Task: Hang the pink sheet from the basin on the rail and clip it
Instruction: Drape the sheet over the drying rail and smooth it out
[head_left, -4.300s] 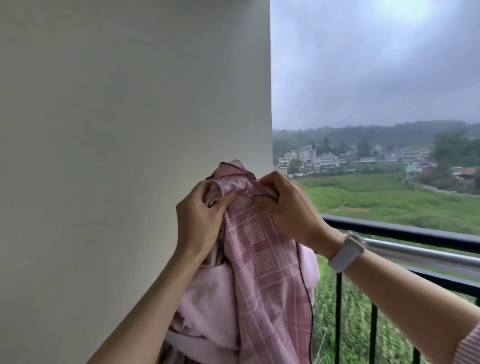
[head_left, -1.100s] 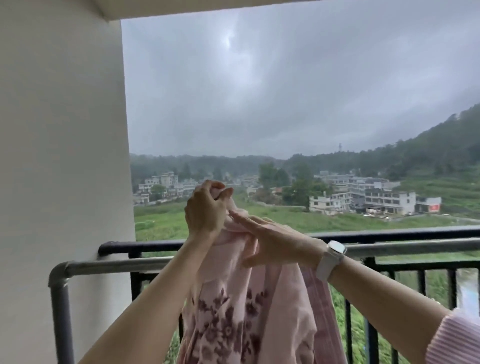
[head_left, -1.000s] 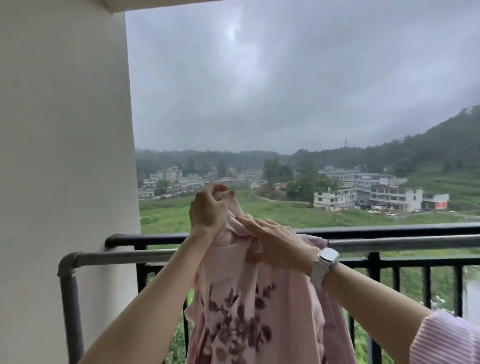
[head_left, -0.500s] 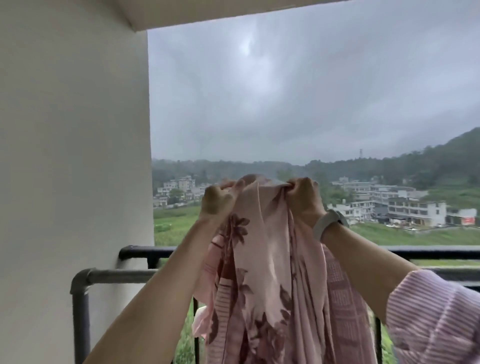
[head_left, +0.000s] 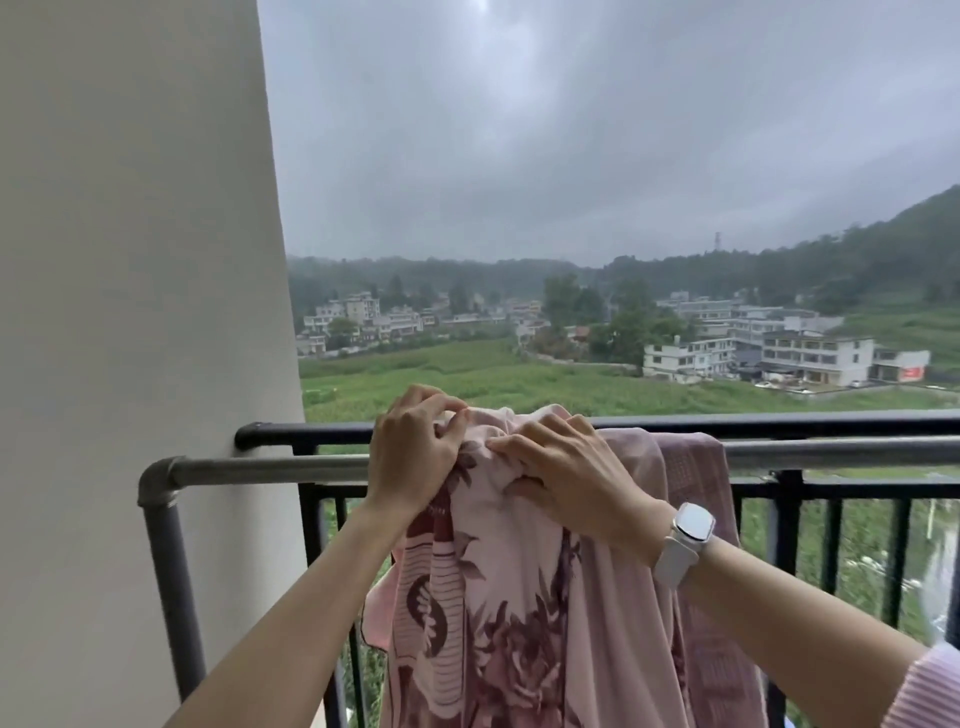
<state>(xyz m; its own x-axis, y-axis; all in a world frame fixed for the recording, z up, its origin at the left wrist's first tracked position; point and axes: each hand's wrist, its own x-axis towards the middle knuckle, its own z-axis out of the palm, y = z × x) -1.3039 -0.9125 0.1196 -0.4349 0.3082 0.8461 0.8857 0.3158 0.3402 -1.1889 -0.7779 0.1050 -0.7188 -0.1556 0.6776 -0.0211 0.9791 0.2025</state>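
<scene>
The pink sheet (head_left: 524, 613), with dark floral print, hangs bunched in front of the grey metal rail (head_left: 270, 467). Part of it, showing a checked pattern, is draped over the rail on the right (head_left: 691, 499). My left hand (head_left: 415, 452) pinches the sheet's top edge at rail height. My right hand (head_left: 566, 473), with a white watch on its wrist, grips the bunched top just beside it. No clip and no basin are in view.
A black balcony railing (head_left: 779, 423) with vertical bars runs just behind the grey rail. A white wall (head_left: 135, 312) stands at the left, where the rail bends down into a post (head_left: 166, 587). Fields and buildings lie far beyond.
Both hands have come down with the sheet from above the rail to rail height. Part of the sheet now lies over the rail at the right.
</scene>
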